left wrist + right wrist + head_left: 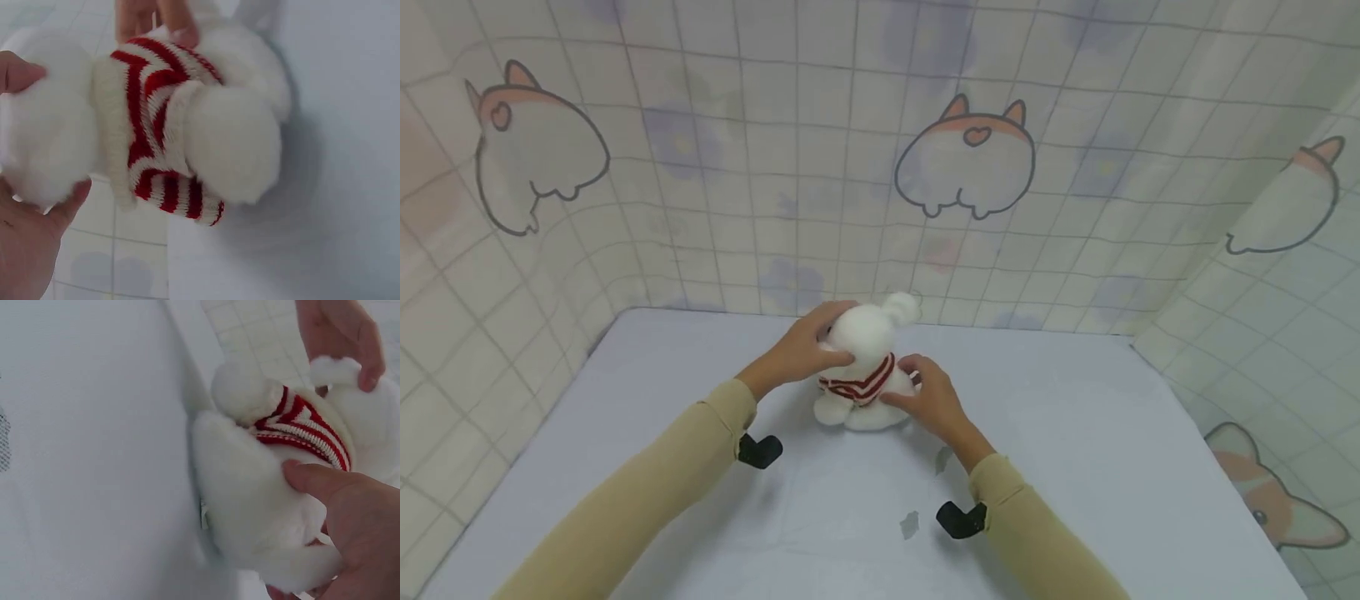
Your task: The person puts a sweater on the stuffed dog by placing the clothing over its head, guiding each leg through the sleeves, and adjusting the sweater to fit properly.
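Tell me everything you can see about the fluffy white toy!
The plush toy is white and looks soft and furry. It has a round head with a puffy piece sticking out, and a knitted-looking sweater with red and cream stripes. A rounded limb pokes out of a sleeve. It sits on the pale table, its face mostly hidden. The left hand holds its head, and the right hand grips its lower body.

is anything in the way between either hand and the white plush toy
Nothing visible stands in the way: the left hand grips the white plush toy at its head, and the right hand holds its body just below the striped sweater.
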Demonstrator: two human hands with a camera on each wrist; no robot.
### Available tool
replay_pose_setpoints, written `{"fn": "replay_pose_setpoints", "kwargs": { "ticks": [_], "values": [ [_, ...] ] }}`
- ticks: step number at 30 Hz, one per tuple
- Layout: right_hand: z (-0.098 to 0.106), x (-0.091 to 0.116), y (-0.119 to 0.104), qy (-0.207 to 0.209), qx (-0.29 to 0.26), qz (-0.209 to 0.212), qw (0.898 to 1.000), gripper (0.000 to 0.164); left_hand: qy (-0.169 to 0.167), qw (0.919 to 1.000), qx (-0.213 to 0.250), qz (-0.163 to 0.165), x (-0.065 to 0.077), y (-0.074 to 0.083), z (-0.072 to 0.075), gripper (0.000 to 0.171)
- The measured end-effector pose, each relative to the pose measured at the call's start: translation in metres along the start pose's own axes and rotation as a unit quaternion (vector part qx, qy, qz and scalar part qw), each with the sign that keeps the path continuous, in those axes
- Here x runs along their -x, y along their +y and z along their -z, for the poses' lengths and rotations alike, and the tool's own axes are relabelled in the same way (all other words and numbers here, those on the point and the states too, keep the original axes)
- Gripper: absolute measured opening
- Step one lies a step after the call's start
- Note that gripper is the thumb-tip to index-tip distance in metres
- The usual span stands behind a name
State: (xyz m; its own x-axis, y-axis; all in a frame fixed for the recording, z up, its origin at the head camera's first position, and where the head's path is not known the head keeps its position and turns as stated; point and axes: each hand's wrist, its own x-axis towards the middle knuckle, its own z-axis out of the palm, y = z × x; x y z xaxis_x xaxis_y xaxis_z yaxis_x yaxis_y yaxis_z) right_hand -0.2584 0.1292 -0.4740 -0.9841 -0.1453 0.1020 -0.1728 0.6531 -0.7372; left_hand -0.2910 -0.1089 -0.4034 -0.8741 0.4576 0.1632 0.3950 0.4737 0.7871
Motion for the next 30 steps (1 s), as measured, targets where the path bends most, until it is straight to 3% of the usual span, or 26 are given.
{"fn": "replay_pose_setpoints", "kwargs": {
  "ticks": [3, 8, 14, 20, 24, 27, 30],
  "values": [
    [-0.004, 0.004, -0.003, 0.009, 0.004, -0.006, 1.000, 0.047, 0.003, 0.9995, -0.018, -0.026, -0.009, 0.004, 0.003, 0.063],
    [-0.010, 0.012, -0.012, 0.016, -0.002, 0.013, 1.000, 0.035, 0.039, 0.9953, -0.052, -0.072, -0.018, 0.008, 0.000, 0.060],
    [-0.011, 0.018, -0.019, 0.007, 0.003, 0.056, 0.998, 0.023, 0.110, 0.9876, -0.078, -0.081, -0.020, 0.006, -0.010, 0.061],
    [-0.001, 0.017, -0.014, 0.072, 0.017, 0.082, 0.994, 0.014, 0.192, 0.9725, -0.080, -0.104, -0.008, 0.002, -0.022, 0.047],
    [0.001, 0.011, -0.008, 0.103, 0.022, 0.092, 0.990, 0.014, 0.242, 0.9636, -0.072, -0.088, 0.006, -0.005, -0.029, 0.032],
    [0.001, 0.006, -0.006, 0.109, 0.014, 0.086, 0.990, 0.019, 0.248, 0.9639, -0.066, -0.071, 0.015, -0.012, -0.034, 0.022],
    [0.000, 0.002, -0.007, 0.099, 0.002, 0.080, 0.992, 0.028, 0.232, 0.9696, -0.054, -0.055, 0.024, -0.018, -0.040, 0.017]
  ]
}}
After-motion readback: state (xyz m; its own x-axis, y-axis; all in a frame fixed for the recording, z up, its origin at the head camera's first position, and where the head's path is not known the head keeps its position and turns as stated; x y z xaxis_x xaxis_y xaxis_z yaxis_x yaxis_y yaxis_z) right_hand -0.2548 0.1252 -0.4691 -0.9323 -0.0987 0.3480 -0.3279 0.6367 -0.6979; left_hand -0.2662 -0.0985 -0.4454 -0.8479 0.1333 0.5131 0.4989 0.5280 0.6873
